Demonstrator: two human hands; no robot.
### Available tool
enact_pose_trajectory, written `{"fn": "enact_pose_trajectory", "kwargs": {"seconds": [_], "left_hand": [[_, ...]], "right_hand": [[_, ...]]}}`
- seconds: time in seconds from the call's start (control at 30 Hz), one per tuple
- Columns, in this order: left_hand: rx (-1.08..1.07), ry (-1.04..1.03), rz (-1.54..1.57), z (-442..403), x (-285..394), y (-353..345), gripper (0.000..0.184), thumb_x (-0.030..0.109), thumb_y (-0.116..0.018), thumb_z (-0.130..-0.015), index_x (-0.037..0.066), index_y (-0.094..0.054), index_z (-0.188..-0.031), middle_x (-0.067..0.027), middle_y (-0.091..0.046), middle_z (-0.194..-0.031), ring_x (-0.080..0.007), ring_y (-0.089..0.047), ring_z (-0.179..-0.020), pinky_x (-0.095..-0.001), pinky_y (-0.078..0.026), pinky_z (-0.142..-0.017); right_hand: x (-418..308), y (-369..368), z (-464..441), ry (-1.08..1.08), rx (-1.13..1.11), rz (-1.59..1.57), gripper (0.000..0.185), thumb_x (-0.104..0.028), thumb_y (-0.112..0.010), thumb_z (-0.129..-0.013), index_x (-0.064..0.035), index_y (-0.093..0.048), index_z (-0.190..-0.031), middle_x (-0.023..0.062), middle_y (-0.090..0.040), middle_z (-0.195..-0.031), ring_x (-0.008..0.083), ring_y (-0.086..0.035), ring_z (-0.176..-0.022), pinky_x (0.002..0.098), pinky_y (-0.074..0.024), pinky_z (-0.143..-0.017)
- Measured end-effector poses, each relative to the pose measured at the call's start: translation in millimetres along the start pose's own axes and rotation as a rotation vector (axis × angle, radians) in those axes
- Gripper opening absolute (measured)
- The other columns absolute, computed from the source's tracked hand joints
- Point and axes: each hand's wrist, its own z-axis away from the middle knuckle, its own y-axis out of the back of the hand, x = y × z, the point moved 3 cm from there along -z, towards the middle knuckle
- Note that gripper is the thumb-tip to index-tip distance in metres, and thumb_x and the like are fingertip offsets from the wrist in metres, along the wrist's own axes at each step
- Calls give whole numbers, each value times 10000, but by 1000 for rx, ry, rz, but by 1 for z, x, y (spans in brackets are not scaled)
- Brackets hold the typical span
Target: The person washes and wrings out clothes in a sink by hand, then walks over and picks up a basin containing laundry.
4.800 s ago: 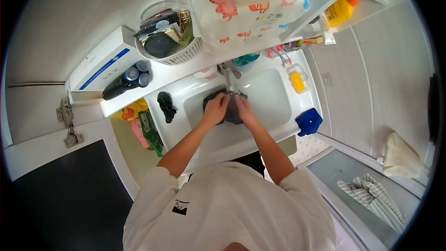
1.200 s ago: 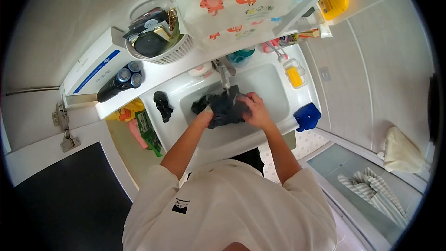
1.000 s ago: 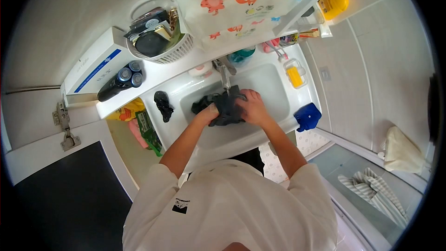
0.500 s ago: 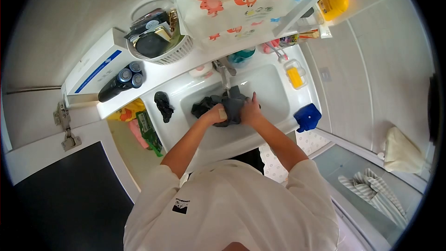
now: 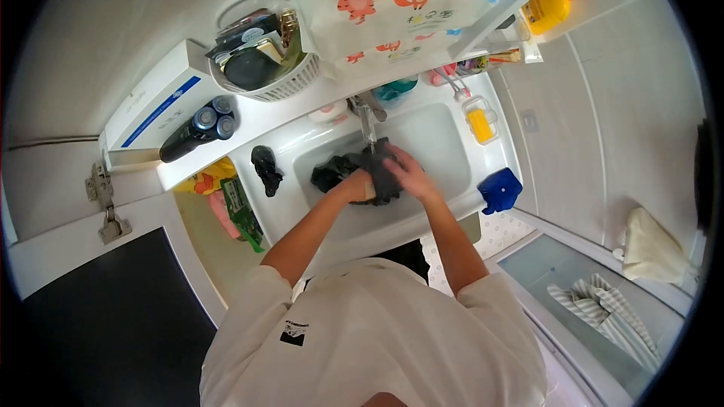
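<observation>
A dark grey wet cloth is bunched in the white sink, under the tap. My left hand, with a tan patch on its back, is closed on the cloth; its fingertips are hidden in the folds. Over the right side of the cloth, my right hand lies with its fingers stretched out and apart. A black crumpled piece of fabric rests in the basin just left of my left hand. Another small black wet bundle lies on the sink's left rim.
Yellow soap sits in a dish on the right rim, near a blue folded item. Behind the sink, a shelf holds an electric shaver, a white box and a filled basket. A cabinet door stands at the left.
My right hand has shifted slightly and turned, its fingers now spread over the cloth. The cloth has been pushed about beneath it. My left hand stays on the cloth, moved slightly right.
</observation>
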Motion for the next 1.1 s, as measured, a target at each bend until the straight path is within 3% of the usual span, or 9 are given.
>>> {"fn": "enact_pose_trajectory", "kwargs": {"seconds": [0.07,0.13,0.27,0.37,0.47,0.67,0.77,0.97,1.1], "left_hand": [[99,-153,-98,0,-1,-15,367,229,-615,-876,63,-650,-1201,-183,-630,-1291,-375,-574,-1209,-439,-458,-1031],[58,-39,-102,3,2,-14,356,204,-605,-864,60,-656,-1186,-187,-628,-1288,-384,-567,-1215,-450,-455,-1033],[115,47,-89,13,-7,-20,365,168,-579,-865,44,-645,-1201,-206,-619,-1290,-396,-562,-1208,-464,-450,-1036],[-37,454,54,13,-26,-29,339,183,-551,-916,39,-640,-1210,-175,-644,-1264,-349,-602,-1171,-437,-474,-1006],[336,545,1214,29,-45,-28,375,260,-493,-970,43,-625,-1245,-148,-658,-1253,-306,-612,-1161,-424,-459,-1049],[342,557,1807,23,-19,-32,680,605,-296,-1042,40,-590,-1279,-144,-631,-1268,-318,-571,-1205,-478,-423,-1061],[484,329,1982,5,-8,-35,770,670,-222,-1029,39,-550,-1325,-139,-625,-1280,-327,-561,-1221,-508,-400,-1098],[684,534,1995,-30,-59,-68,514,495,-489,-1042,52,-581,-1285,-140,-644,-1232,-310,-617,-1119,-475,-472,-1040],[800,640,1514,-17,-5,-30,382,272,-729,-940,44,-591,-1213,-91,-660,-1116,-250,-658,-954,-388,-552,-832]], "right_hand": [[-4,-13,-2,113,-108,282,453,-338,-714,-917,-27,-673,-1243,185,-624,-1299,301,-587,-1222,380,-466,-1017],[-25,-20,2,201,-208,505,498,-422,-689,-921,-42,-683,-1242,223,-653,-1238,375,-613,-1178,411,-475,-1022],[-22,-28,2,24,-248,448,460,-394,-701,-905,-23,-692,-1178,197,-699,-1052,370,-661,-987,422,-517,-879],[-18,-28,6,153,-171,439,372,-315,-712,-902,-7,-694,-1110,180,-700,-956,359,-663,-888,426,-520,-818],[-12,-17,20,208,-13,374,306,-271,-717,-897,-5,-696,-1045,192,-695,-913,387,-662,-882,453,-509,-840],[6,-19,48,310,121,357,196,-118,-694,-906,0,-691,-1063,158,-692,-986,333,-652,-909,395,-509,-812],[-19,-17,66,365,165,359,192,-105,-682,-917,11,-692,-1069,150,-696,-997,311,-654,-936,386,-499,-868],[-21,-15,99,205,254,114,188,-82,-681,-921,17,-702,-1080,155,-714,-1076,279,-660,-986,367,-492,-920],[0,-7,112,192,147,110,194,-95,-698,-917,12,-707,-1078,157,-714,-1113,265,-665,-997,346,-497,-915]]}}
